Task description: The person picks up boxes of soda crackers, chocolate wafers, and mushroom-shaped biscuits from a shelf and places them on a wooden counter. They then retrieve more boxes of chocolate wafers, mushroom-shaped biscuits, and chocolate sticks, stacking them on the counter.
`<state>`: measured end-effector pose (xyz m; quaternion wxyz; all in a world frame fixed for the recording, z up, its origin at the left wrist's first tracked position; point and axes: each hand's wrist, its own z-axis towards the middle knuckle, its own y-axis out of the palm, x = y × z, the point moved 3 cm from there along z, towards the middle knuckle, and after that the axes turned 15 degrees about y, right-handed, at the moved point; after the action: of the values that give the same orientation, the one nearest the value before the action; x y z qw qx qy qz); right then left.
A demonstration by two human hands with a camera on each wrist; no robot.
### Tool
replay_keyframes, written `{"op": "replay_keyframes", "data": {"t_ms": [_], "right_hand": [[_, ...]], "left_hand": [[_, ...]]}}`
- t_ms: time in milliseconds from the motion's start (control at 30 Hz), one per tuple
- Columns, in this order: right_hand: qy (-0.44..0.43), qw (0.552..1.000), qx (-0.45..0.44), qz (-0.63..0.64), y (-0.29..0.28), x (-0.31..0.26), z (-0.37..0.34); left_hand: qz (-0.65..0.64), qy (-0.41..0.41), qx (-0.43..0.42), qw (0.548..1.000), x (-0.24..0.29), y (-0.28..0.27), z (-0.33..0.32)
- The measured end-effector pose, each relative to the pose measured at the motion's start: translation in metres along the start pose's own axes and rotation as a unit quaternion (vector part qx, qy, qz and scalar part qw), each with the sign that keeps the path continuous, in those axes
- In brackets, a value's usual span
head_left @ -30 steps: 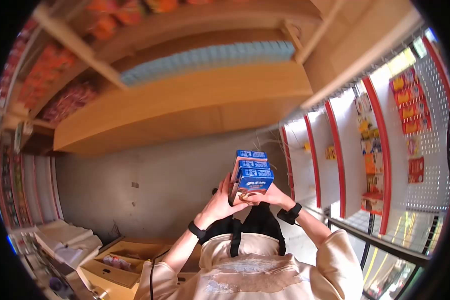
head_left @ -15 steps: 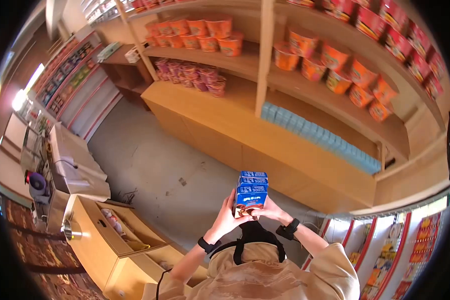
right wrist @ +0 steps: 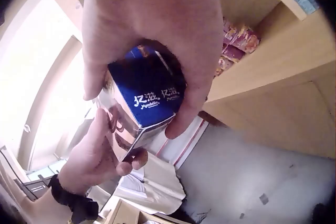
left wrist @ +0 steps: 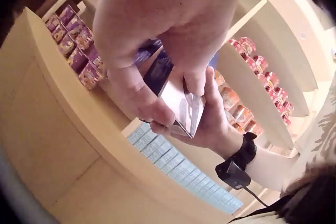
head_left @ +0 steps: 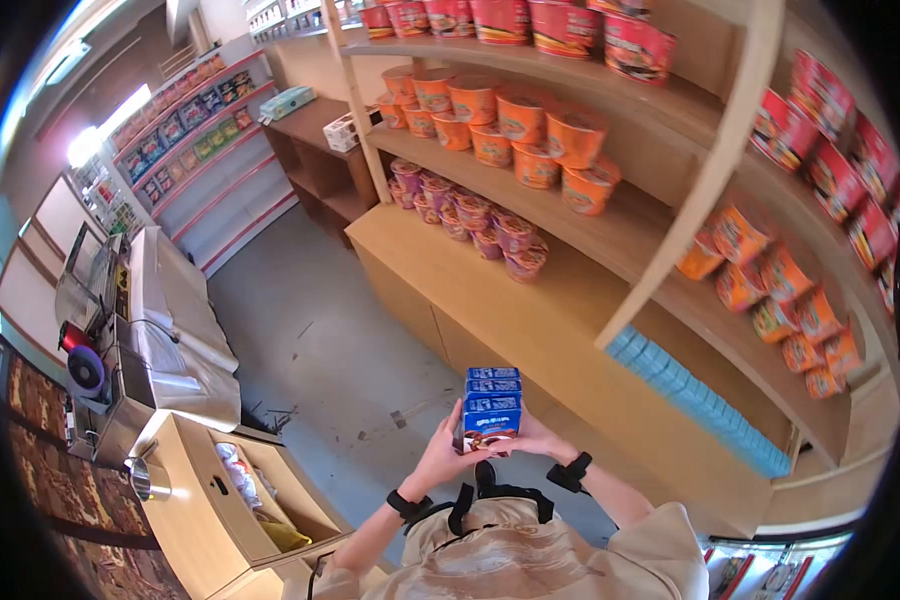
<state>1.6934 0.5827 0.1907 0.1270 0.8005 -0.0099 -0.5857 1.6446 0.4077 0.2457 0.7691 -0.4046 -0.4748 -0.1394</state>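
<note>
From here the boxes (head_left: 492,422) look like printed card, smooth with a slight gloss; the long cabinet (head_left: 530,325) is smooth, pale wood-look board, faintly satin out to its front edge; the orange cups (head_left: 520,117) shine, coated paper or plastic, I can't tell which; the pot (head_left: 150,479) is polished metal; the shirt (head_left: 550,560) is matt, rumpled cloth; the floor (head_left: 310,340) is matt and scuffed.

White characters “亿滋” are being shown twice, side by side, on the glossy blue cardboard packaging (right wrist: 149,79), with “Mondelez” in smaller white script beneath the left pair. Whether one box or two are being marked cannot be told. White lettering on the packaging's front and on the red noodle-style cups (head_left: 640,48) along the top shelf's front edge (head_left: 530,66) is being rendered too small to read.
</note>
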Motion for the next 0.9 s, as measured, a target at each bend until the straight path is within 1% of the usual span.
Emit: {"op": "replay_keyframes", "data": {"t_ms": [33,100,133,167,200,233,267,300,333,400,467,533,567,633,667,700,767,800,900], "right_hand": [[-0.001,1.000,-0.007,-0.021,0.001,-0.002,0.020],[0.012,0.999,-0.029,-0.031,0.006,-0.012,0.056],[0.024,0.998,-0.052,-0.018,0.010,-0.022,0.072],[0.033,0.997,-0.075,-0.007,0.015,-0.030,0.088],[0.011,0.996,-0.082,-0.015,0.017,-0.033,0.106],[0.015,0.996,-0.089,-0.021,0.021,-0.038,0.123],[0.036,0.994,-0.105,-0.021,0.025,-0.044,0.141],[0.057,0.991,-0.120,-0.020,0.029,-0.049,0.158],[0.059,0.990,-0.124,-0.026,0.033,-0.055,0.175],[0.069,0.991,-0.113,-0.011,0.042,-0.065,0.211],[0.075,0.990,-0.116,-0.009,0.053,-0.081,0.251],[0.098,0.989,-0.109,0.019,0.069,-0.086,0.288],[0.097,0.990,-0.103,0.019,0.078,-0.093,0.307],[0.165,0.983,-0.082,0.020,0.098,-0.116,0.338],[0.154,0.983,-0.094,0.017,0.104,-0.129,0.358],[0.154,0.984,-0.086,0.011,0.112,-0.135,0.377],[0.066,0.996,-0.055,-0.025,0.121,-0.144,0.416],[0.084,0.995,-0.049,-0.035,0.125,-0.148,0.431],[0.098,0.994,-0.050,-0.020,0.128,-0.158,0.476]], "left_hand": [[-0.001,-0.006,0.008,1.000,-0.006,-0.014,0.006],[-0.014,-0.063,0.022,0.998,-0.017,-0.043,0.015],[-0.038,-0.060,0.044,0.997,-0.038,-0.052,0.014],[-0.042,-0.064,0.055,0.996,-0.042,-0.064,0.019],[-0.035,-0.075,0.055,0.995,-0.047,-0.079,0.025],[-0.028,-0.087,0.055,0.994,-0.052,-0.094,0.031],[-0.014,-0.097,0.042,0.994,-0.061,-0.109,0.035],[-0.016,-0.099,0.050,0.994,-0.071,-0.121,0.039],[-0.005,-0.094,0.054,0.994,-0.081,-0.135,0.044],[0.008,-0.092,0.057,0.994,-0.108,-0.164,0.054],[0.042,-0.073,0.040,0.996,-0.140,-0.194,0.065],[0.025,-0.082,0.040,0.996,-0.160,-0.231,0.076],[0.012,-0.091,0.043,0.995,-0.169,-0.254,0.084],[0.009,-0.089,0.040,0.995,-0.181,-0.298,0.094],[0.010,-0.087,0.043,0.995,-0.191,-0.318,0.103],[0.004,-0.079,0.043,0.996,-0.197,-0.338,0.110],[0.012,-0.080,0.042,0.996,-0.209,-0.375,0.120],[-0.006,-0.075,0.050,0.996,-0.215,-0.390,0.126],[-0.043,-0.102,0.048,0.993,-0.234,-0.424,0.146]]}}
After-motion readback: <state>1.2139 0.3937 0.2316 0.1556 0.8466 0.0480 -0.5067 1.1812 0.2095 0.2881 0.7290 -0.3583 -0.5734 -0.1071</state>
